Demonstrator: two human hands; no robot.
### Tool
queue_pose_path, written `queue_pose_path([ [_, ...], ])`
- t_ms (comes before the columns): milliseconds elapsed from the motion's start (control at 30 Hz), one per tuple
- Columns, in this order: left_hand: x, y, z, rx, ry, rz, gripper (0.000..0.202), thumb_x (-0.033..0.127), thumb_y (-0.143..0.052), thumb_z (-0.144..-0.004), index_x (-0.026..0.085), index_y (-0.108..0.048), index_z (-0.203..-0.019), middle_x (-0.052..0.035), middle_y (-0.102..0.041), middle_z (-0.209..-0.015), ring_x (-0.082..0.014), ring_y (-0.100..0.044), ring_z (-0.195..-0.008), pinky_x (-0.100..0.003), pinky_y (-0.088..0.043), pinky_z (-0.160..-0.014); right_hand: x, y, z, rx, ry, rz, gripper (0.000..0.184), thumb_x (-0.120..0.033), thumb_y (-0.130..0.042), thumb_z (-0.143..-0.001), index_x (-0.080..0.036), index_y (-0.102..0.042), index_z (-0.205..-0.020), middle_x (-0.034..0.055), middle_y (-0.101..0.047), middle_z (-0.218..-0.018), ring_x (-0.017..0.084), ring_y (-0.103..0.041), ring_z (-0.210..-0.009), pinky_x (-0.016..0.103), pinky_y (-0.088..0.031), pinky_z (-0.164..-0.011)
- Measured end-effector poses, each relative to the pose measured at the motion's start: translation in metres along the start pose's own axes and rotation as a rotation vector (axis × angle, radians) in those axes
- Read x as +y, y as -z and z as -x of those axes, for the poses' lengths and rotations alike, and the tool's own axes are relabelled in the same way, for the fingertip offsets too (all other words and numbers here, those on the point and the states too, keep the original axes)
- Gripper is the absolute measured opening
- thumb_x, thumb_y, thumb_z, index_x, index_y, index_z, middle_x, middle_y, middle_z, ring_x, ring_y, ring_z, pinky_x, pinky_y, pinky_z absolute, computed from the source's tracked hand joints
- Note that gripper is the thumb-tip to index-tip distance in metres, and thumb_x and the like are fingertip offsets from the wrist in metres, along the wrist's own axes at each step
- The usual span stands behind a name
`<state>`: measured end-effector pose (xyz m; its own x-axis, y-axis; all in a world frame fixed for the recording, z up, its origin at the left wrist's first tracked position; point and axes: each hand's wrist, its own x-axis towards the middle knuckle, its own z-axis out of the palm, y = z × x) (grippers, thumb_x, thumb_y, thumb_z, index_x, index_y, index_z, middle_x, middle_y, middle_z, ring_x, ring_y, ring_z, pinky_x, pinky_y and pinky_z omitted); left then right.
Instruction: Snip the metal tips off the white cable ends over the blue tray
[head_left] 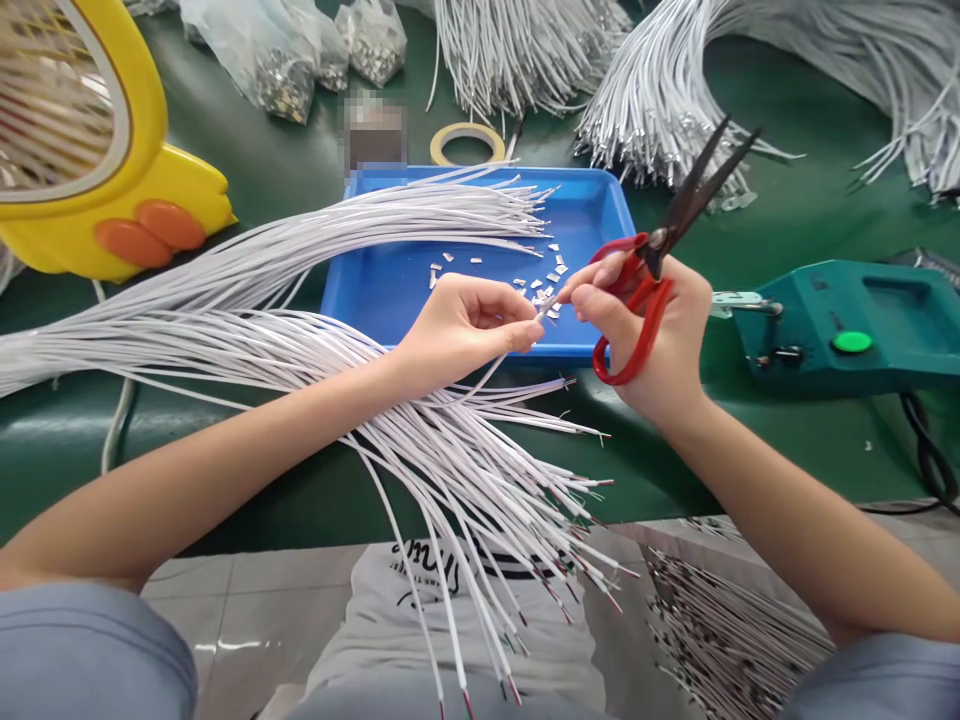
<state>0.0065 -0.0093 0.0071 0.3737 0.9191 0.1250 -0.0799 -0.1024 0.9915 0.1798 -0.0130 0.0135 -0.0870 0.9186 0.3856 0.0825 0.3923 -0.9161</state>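
Over the front of a blue tray, my left hand pinches a white cable close to its end. My right hand has red-handled scissors hooked on it, their dark blades pointing up and away from the cable. The right thumb and forefinger reach to the cable's tip, almost meeting the left fingers. Small white offcuts lie in the tray below. One bundle of white cables rests across the tray; another bundle with stripped ends fans out under my left forearm.
A roll of yellow tape and plastic bags of small metal parts lie behind the tray. More cable bundles are at the back. A green machine stands right; a yellow fan-like object stands left.
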Motion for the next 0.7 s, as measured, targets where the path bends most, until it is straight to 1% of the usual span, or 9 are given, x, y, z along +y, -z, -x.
queue_pose_path([
  [133, -0.0029, -0.0004, 0.0014, 0.018, -0.023, -0.084, 0.018, 0.021, -0.081, -0.060, 0.010, -0.068, -0.067, -0.0018, -0.065, -0.064, -0.0075, -0.056, -0.059, -0.018, -0.047, -0.055, -0.0005, -0.0007, -0.0015, -0.020, -0.074, -0.091, 0.013, -0.015, -0.067, -0.074, -0.019, -0.055, -0.072, -0.0003, -0.062, -0.069, 0.013, -0.062, -0.065, 0.029, -0.050, -0.065],
  [267, -0.0045, -0.0011, 0.0021, 0.023, -0.009, -0.095, 0.022, 0.025, -0.081, -0.059, 0.009, -0.066, -0.065, -0.0017, -0.064, -0.062, -0.0075, -0.055, -0.057, -0.018, -0.046, -0.053, -0.0035, -0.0024, -0.0002, -0.068, -0.106, -0.052, 0.017, -0.017, -0.071, -0.070, -0.019, -0.053, -0.070, 0.0010, -0.064, -0.071, 0.013, -0.063, -0.066, 0.029, -0.051, -0.067],
  [400, -0.0049, -0.0018, 0.0005, 0.053, 0.024, -0.081, 0.029, 0.027, -0.083, -0.055, 0.008, -0.063, -0.061, -0.0008, -0.062, -0.058, -0.0065, -0.053, -0.054, -0.018, -0.043, -0.051, -0.0014, -0.0023, 0.0010, -0.112, -0.044, -0.013, 0.023, -0.014, -0.074, -0.066, -0.019, -0.052, -0.068, 0.0002, -0.065, -0.073, 0.012, -0.061, -0.066, 0.028, -0.049, -0.065],
  [500, -0.0056, -0.0015, -0.0007, 0.058, 0.037, -0.068, 0.031, 0.026, -0.084, -0.053, 0.008, -0.061, -0.061, 0.0001, -0.060, -0.057, -0.0058, -0.052, -0.053, -0.017, -0.043, -0.051, 0.0033, -0.0019, 0.0012, -0.115, 0.000, 0.040, 0.024, -0.012, -0.074, -0.065, -0.019, -0.051, -0.069, -0.0014, -0.065, -0.074, 0.011, -0.059, -0.067, 0.028, -0.050, -0.067],
  [600, -0.0065, -0.0006, -0.0009, 0.050, 0.045, -0.048, 0.029, 0.025, -0.083, -0.055, 0.007, -0.062, -0.063, 0.0004, -0.060, -0.059, -0.0052, -0.052, -0.054, -0.016, -0.044, -0.052, 0.0058, -0.0017, 0.0007, -0.106, 0.004, 0.069, 0.023, -0.011, -0.071, -0.068, -0.020, -0.050, -0.068, -0.0020, -0.065, -0.074, 0.011, -0.060, -0.068, 0.028, -0.050, -0.068],
  [700, -0.0063, 0.0002, -0.0007, 0.002, 0.038, 0.023, 0.026, 0.025, -0.081, -0.060, 0.007, -0.065, -0.069, 0.0002, -0.062, -0.061, -0.0051, -0.054, -0.056, -0.016, -0.044, -0.054, 0.0060, -0.0011, -0.0004, -0.091, -0.023, 0.058, 0.022, -0.012, -0.071, -0.068, -0.020, -0.051, -0.069, -0.0030, -0.065, -0.074, 0.010, -0.060, -0.067, 0.026, -0.050, -0.067],
])
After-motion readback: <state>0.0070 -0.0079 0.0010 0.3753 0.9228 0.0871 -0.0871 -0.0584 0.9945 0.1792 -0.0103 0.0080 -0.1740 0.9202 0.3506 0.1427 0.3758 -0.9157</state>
